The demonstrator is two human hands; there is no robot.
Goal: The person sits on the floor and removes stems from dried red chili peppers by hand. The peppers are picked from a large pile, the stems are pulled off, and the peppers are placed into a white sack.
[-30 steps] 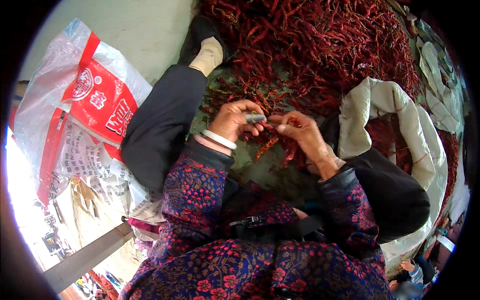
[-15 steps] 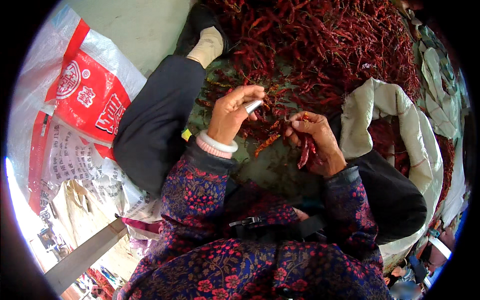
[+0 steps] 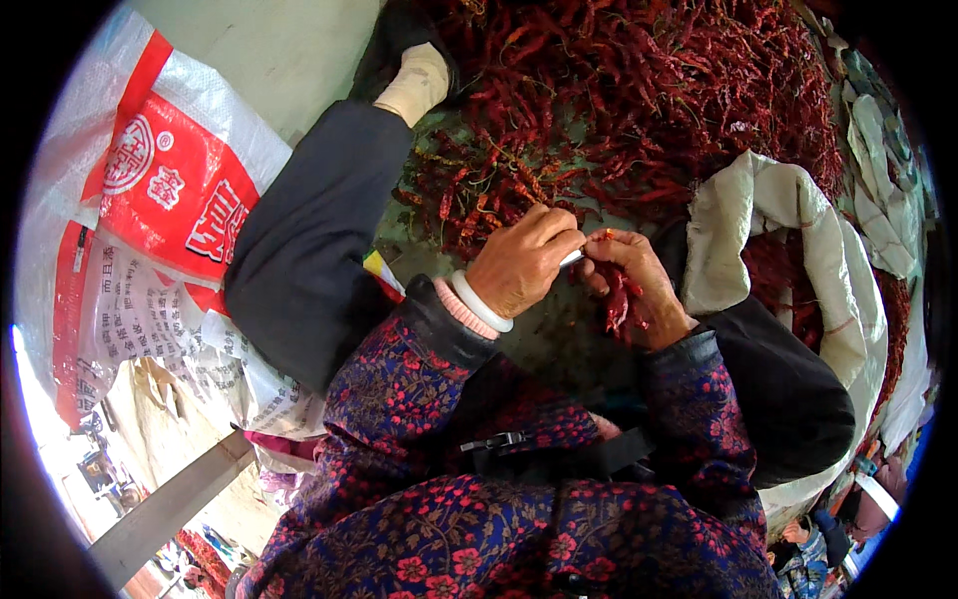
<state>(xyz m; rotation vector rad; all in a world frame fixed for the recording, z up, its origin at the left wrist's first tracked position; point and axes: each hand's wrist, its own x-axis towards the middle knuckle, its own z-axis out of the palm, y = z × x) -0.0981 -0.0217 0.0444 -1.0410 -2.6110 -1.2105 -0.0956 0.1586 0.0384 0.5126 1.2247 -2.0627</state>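
My right hand (image 3: 644, 285) is closed around a few dried red chili peppers (image 3: 621, 307), which hang below its fingers. My left hand (image 3: 524, 262) has its fingers bent together and meets the right fingertips. A short, shiny whitish piece (image 3: 572, 258) shows at the left thumb; I cannot tell whether it is worn or held. Whatever the left fingers pinch is hidden. A white bangle (image 3: 483, 302) circles my left wrist. Just beyond both hands, loose chili peppers (image 3: 479, 200) lie scattered on the floor.
A big heap of dried red chilies (image 3: 659, 90) spreads ahead. To the right, an open white woven sack (image 3: 848, 299) with rolled edges holds more chilies. A red and white plastic sack (image 3: 170, 210) stands left of my bent leg (image 3: 309, 240). A grey bar (image 3: 170, 514) lies at lower left.
My left hand has moved right and nearer to me, from apart to meeting the right fingertips, and its fingers have closed. The right hand stays nearly in place with its chilies.
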